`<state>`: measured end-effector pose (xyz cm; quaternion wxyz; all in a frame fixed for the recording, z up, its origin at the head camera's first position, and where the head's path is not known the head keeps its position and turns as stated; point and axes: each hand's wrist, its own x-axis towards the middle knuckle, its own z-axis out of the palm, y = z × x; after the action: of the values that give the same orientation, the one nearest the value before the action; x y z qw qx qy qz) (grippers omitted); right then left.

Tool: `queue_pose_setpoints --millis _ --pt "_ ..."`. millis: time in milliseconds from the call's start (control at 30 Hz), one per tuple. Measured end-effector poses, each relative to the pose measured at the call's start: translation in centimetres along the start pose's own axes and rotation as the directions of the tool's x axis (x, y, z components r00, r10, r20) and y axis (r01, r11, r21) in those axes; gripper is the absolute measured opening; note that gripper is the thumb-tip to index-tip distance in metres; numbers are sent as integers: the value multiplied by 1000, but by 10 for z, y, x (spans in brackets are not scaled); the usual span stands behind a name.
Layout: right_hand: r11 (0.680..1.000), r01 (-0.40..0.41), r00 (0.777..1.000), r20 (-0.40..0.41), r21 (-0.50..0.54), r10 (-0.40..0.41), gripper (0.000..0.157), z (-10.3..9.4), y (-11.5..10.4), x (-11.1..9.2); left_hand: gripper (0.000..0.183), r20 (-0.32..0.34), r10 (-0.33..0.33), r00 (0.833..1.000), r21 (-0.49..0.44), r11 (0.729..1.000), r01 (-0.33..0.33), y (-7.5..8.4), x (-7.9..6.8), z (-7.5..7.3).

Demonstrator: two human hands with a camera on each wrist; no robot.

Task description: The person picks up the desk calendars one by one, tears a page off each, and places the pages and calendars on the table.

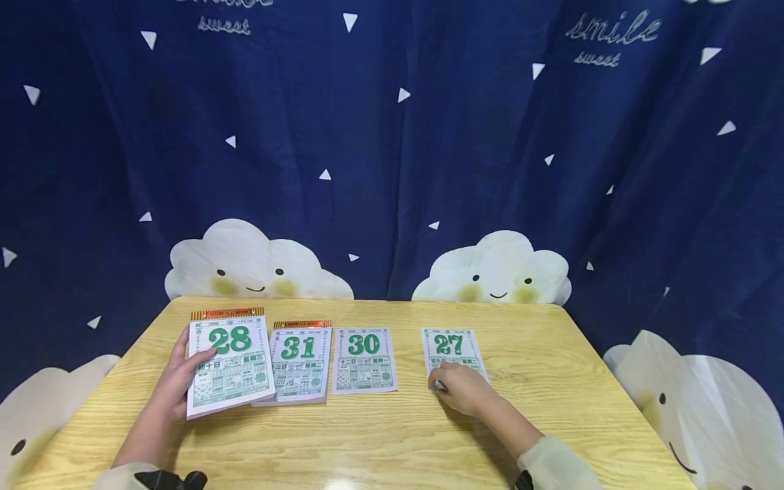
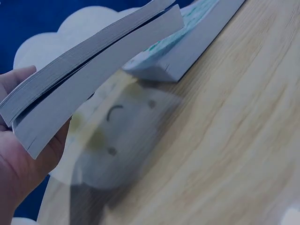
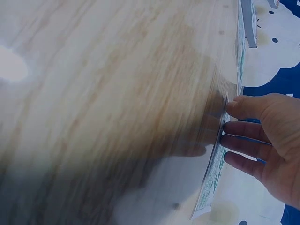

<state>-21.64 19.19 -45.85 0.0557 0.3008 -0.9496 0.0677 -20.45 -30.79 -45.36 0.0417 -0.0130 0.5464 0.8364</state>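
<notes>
In the head view my left hand grips a thick tear-off calendar pad by its left side, thumb over the front, which reads a green 28. The left wrist view shows the pad's page edges raised above the table. Beneath its right edge lies a second calendar pad reading 31. To the right, a loose calendar page reads 30. My right hand rests its fingertips on the lower part of another calendar page reading 27, covering part of it.
A light wooden table bears the pads and pages. Behind it hangs a dark blue curtain with white triangles and smiling clouds. The table's right edge slants away past my right hand.
</notes>
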Motion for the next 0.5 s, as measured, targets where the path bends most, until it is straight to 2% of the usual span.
queue_pose_setpoints --millis 267,500 --pt "1000 2 1000 13 -8 -2 10 2 0 0 80 -24 -24 999 12 1000 24 -1 -4 -19" --pt "1000 -10 999 36 -1 10 12 2 -1 0 82 -60 -99 993 30 994 101 2 -6 -28"
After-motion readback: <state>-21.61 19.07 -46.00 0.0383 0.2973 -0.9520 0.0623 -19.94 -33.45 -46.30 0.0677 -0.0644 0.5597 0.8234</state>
